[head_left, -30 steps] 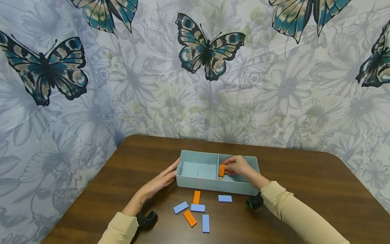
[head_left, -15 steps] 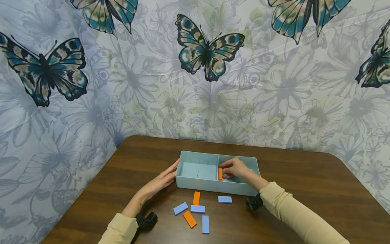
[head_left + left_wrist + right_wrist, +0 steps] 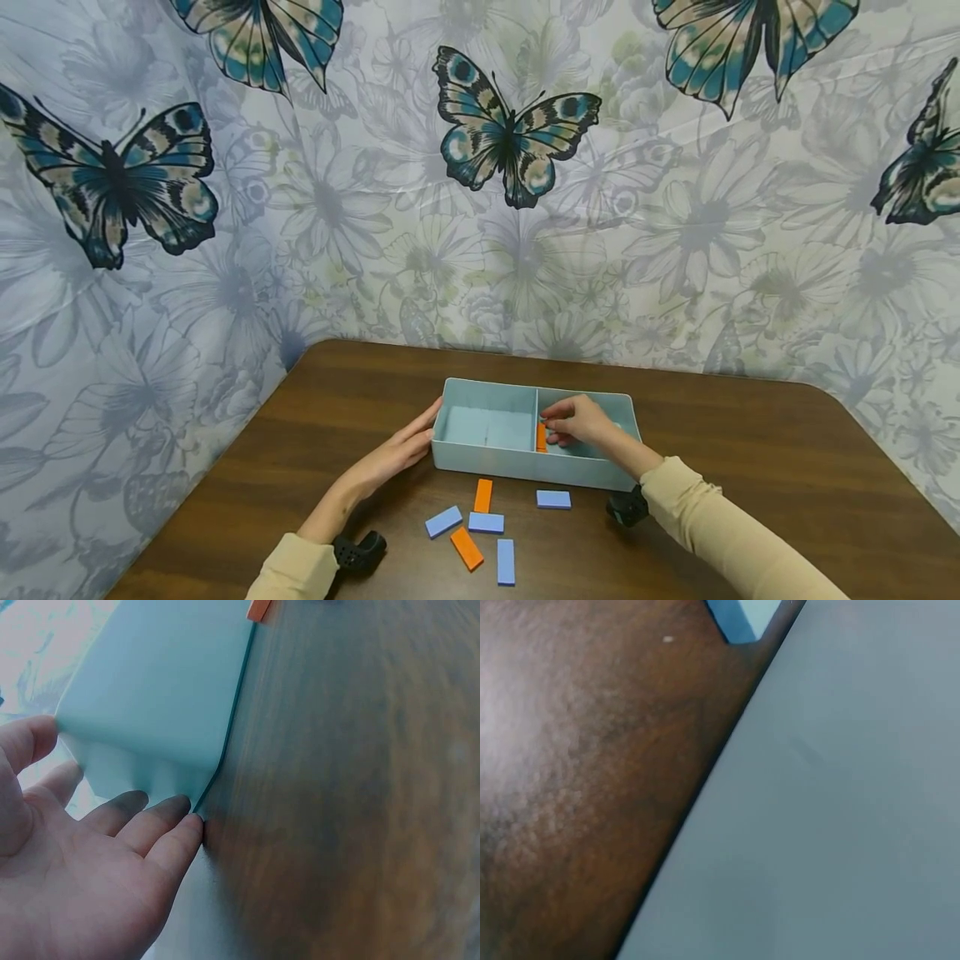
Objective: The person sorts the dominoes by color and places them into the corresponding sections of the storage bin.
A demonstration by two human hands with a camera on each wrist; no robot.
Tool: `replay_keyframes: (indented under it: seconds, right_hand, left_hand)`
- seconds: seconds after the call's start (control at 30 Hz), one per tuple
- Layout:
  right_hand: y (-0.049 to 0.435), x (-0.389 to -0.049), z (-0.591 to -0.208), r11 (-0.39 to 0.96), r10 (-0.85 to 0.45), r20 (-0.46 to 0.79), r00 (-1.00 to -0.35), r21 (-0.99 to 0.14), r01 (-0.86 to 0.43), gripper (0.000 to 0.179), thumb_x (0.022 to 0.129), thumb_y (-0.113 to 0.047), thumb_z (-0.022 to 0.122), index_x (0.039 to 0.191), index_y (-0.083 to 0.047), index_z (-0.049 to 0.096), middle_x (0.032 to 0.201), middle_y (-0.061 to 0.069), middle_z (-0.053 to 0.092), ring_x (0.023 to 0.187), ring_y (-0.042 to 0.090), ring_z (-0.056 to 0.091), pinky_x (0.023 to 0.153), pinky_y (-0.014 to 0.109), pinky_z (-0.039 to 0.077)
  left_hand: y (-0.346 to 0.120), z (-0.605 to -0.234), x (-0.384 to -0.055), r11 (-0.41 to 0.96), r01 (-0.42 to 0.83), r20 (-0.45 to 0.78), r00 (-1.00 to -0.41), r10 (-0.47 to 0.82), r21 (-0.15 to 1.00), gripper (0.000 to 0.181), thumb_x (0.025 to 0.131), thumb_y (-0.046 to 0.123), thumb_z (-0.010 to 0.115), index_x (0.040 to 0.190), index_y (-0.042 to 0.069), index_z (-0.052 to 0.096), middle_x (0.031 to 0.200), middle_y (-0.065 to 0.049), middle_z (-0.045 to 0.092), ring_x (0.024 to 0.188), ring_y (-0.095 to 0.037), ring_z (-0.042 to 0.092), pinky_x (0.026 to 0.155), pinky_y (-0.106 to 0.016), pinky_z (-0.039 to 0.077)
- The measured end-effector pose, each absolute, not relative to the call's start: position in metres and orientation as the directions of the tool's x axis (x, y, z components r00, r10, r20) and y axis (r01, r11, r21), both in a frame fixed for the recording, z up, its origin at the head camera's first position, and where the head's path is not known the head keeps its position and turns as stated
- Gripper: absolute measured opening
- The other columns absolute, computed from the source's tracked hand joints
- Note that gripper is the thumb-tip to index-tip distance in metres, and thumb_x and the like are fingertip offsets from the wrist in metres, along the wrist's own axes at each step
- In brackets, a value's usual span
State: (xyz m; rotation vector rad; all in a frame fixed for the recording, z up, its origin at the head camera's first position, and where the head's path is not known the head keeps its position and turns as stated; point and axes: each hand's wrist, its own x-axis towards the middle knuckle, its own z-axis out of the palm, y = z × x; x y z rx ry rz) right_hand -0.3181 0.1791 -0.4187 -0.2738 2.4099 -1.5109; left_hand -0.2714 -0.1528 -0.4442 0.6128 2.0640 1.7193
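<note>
A light teal box [image 3: 487, 457] with a divider [image 3: 536, 412] stands on the table. At its left end, my left hand [image 3: 386, 458] rests its extended fingertips on the outer wall. The left wrist view shows this hand [image 3: 97, 855] with the fingers spread against the box [image 3: 157, 682]. My right hand [image 3: 581, 421] is inside the right compartment, thumb and fingers at an orange block [image 3: 541, 437] that stands against the divider. The fingers partly cover this block. In the right wrist view the box wall [image 3: 817, 810] hides the right hand.
In front of the box lie loose blocks: an orange block [image 3: 483, 496], another orange block [image 3: 467, 550], and several blue blocks [image 3: 486, 523]. One blue block [image 3: 553, 499] sits apart to the right. The brown table [image 3: 750, 467] meets a butterfly-patterned backdrop [image 3: 517, 275].
My right hand has brought the orange block leftward and down against the divider, where it now stands more upright. The left hand has stayed on the box's end. The head view has tilted slightly.
</note>
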Motion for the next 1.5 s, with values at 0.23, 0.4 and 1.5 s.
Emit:
replay_keyframes:
  seconds: [0.23, 0.4, 1.5]
  right_hand:
    - [0.18, -0.317, -0.417, 0.425, -0.296, -0.129, -0.946, -0.905, -0.009, 0.024, 0.092, 0.003, 0.055, 0.112, 0.014, 0.06, 0.095, 0.017, 0.067, 0.072, 0.026, 0.067, 0.06, 0.033, 0.055]
    - [0.179, -0.316, -0.417, 0.429, -0.272, -0.141, -0.952, -0.903, 0.011, 0.024, 0.093, 0.001, 0.054, 0.113, 0.013, 0.06, 0.092, 0.015, 0.067, 0.071, 0.025, 0.067, 0.059, 0.032, 0.054]
    - [0.191, -0.303, -0.388, 0.438, -0.346, -0.1, -0.933, -0.897, -0.066, 0.031, 0.098, -0.01, 0.05, 0.121, 0.011, 0.055, 0.113, 0.025, 0.059, 0.097, 0.037, 0.061, 0.079, 0.048, 0.05]
  left_hand:
    - [-0.153, -0.443, -0.271, 0.154, 0.09, -0.012, -0.828, 0.56, 0.984, 0.054, 0.105, 0.023, 0.032, 0.152, 0.029, 0.006, 0.155, -0.001, -0.003, 0.139, -0.028, 0.006, 0.107, -0.052, 0.015]
    - [-0.154, -0.443, -0.271, 0.154, 0.087, -0.014, -0.83, 0.558, 0.984, 0.054, 0.104, 0.023, 0.032, 0.152, 0.029, 0.006, 0.155, -0.001, -0.003, 0.139, -0.028, 0.006, 0.107, -0.051, 0.016]
    - [-0.154, -0.444, -0.272, 0.157, 0.081, -0.02, -0.833, 0.552, 0.984, 0.054, 0.105, 0.024, 0.032, 0.151, 0.03, 0.006, 0.155, 0.0, -0.003, 0.138, -0.029, 0.007, 0.106, -0.052, 0.016]
